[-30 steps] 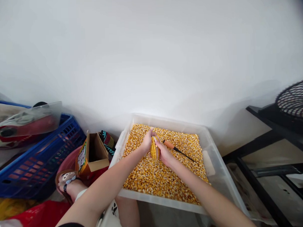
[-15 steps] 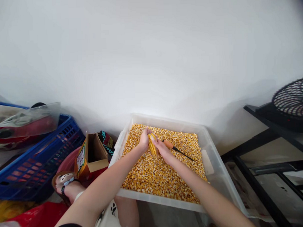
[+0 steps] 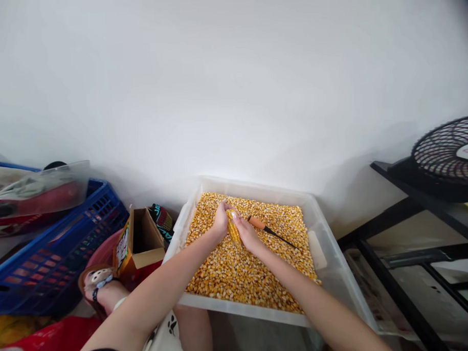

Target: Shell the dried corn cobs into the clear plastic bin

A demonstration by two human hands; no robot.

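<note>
Fingers of left hand [image 3: 221, 223] and right hand [image 3: 244, 231] closed round yellow corn cob [image 3: 233, 227], over far middle of clear plastic tub [image 3: 340, 289] of loose yellow kernels [image 3: 237, 272] | orange-handled pointed tool [image 3: 272, 230] just right | risk: twisting flicks kernels over rim; hand may brush tool tip.

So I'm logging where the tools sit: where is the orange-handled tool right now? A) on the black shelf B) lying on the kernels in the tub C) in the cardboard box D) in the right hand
B: the tool lies loose on the kernels in the tub, just right of the right hand, which holds the cob together with the left hand.
</note>
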